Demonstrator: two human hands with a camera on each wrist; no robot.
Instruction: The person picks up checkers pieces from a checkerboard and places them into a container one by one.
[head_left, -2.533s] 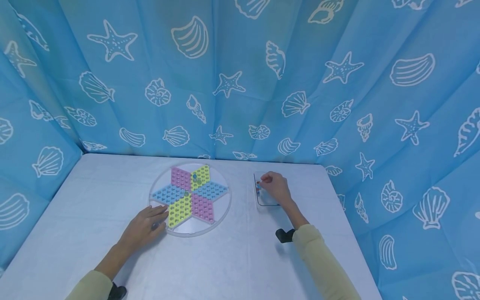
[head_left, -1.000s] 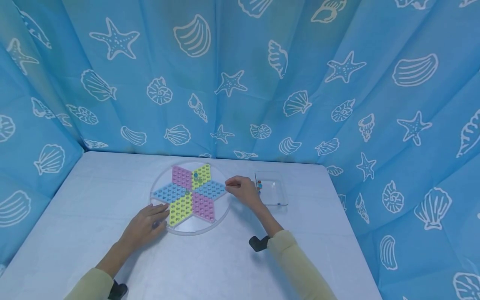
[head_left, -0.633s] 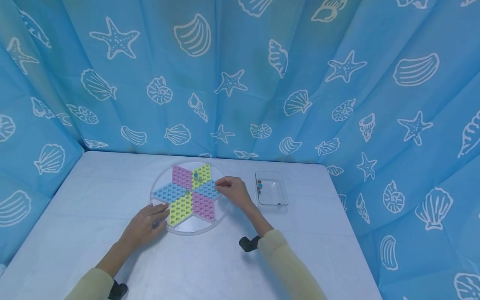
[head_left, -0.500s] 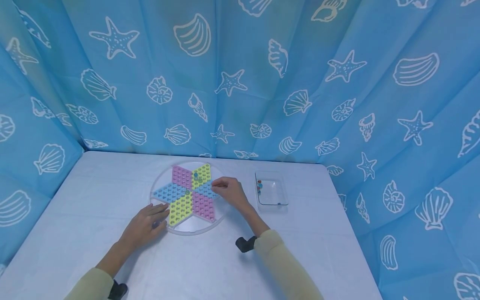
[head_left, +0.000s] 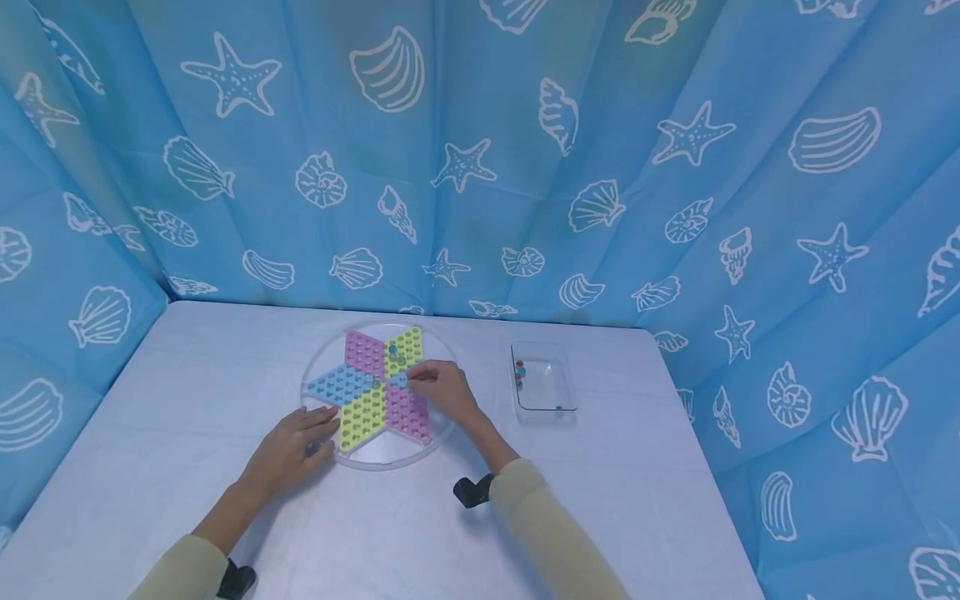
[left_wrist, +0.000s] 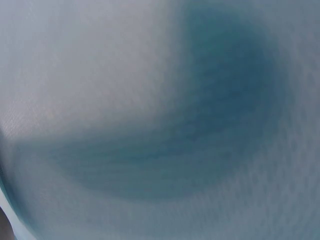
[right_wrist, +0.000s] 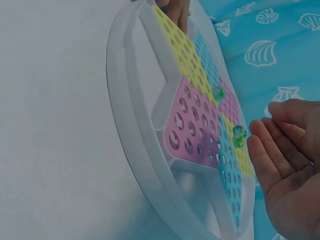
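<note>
Right grip (head_left: 442, 390) over board (head_left: 363, 419), contents unclear; blue point (head_left: 397, 381) part-hidden

A round plastic board with a multicoloured star (head_left: 363, 421) lies on the white tabletop (head_left: 375, 533), left of a clear rectangular plastic box (head_left: 546, 387). The left hand (head_left: 288, 451) is at the board's near-left rim, the right hand (head_left: 446, 392) over its right part. A blue shell-print curtain (head_left: 480, 221) hangs behind.
</note>
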